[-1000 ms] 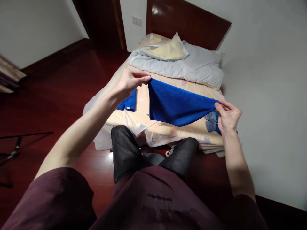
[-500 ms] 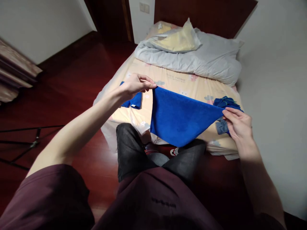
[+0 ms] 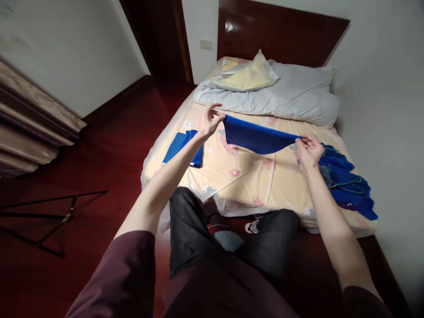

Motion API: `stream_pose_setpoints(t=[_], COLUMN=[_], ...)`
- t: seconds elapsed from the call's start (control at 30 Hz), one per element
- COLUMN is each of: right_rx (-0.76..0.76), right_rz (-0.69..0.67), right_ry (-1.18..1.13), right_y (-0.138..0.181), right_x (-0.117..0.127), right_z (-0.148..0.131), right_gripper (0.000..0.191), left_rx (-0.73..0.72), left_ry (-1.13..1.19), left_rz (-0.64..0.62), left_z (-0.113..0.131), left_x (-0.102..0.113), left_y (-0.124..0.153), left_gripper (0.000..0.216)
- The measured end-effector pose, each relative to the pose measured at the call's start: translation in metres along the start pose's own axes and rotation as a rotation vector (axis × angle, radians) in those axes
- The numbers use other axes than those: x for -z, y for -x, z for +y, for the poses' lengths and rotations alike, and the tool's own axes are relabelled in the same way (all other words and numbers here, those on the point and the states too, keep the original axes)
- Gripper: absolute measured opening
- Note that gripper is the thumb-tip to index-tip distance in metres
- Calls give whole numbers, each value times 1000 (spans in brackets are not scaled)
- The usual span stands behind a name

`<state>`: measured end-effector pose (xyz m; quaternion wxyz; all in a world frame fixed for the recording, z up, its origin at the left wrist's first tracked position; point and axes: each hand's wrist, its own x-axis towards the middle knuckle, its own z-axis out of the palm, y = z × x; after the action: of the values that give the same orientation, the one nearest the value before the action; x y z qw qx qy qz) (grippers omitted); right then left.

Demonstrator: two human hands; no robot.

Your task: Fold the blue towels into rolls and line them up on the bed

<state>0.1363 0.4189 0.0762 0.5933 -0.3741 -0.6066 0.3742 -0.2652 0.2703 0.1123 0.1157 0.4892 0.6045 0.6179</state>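
Observation:
A blue cloth hangs stretched between both hands above the bed. My left hand pinches its left corner. The right corner is pinched by my right hand. Both arms reach far out over the mattress, and the cloth sags a little in the middle. On the left side of the bed lies a folded blue cloth. A heap of blue cloths lies at the bed's right edge, just right of my right hand.
A grey duvet and a yellow pillow are piled at the head of the bed. My legs in dark trousers touch the foot of the bed. A black stand lies on the red wooden floor at left.
Both hands have carried the blue cloth forward and away from my body, out over the middle of the bed. It now hangs flatter and shorter. The view has tilted to show more bed.

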Motion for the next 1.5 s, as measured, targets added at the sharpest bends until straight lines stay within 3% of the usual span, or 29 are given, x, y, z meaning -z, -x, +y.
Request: stream_pose_setpoints(t=[0.1,0.17,0.3,0.4,0.47,0.67,0.93,1.3,1.5], right_rx=[-4,-106,-403,-522,-579,-632,-687,-764,-823], right_rz=[-63,-124,-280,-314,-322,-218,-185,-260,-439], right_ry=[66,114,229,268,271,184,130,189,228], right_y=[37,74,157,203,220,224,231,230,232], right_x=[6,10,17,21,23,20,33,30,50], right_z=[27,52,102,131,143,155,152,139,126], right_gripper=[28,25,22,24,26,31,38,50,62], left_rx=[-47,14,400,548,588,699,711,735,758], left_ry=[-63,-109,-185,-193,-195,26,57,-107,-110], left_rz=[28,55,-28,-94,-122,-30,-34,-254,-390], left_z=[-30,-59,-121,-157,-172,-191,-191,-186,-180], left_x=[2,0,-11,-20,-24,-30,-17,-4,17], left_y=[41,84,186,245,266,269,278,270,288], left_gripper=[37,33,26,28,32,47,40,40,47])
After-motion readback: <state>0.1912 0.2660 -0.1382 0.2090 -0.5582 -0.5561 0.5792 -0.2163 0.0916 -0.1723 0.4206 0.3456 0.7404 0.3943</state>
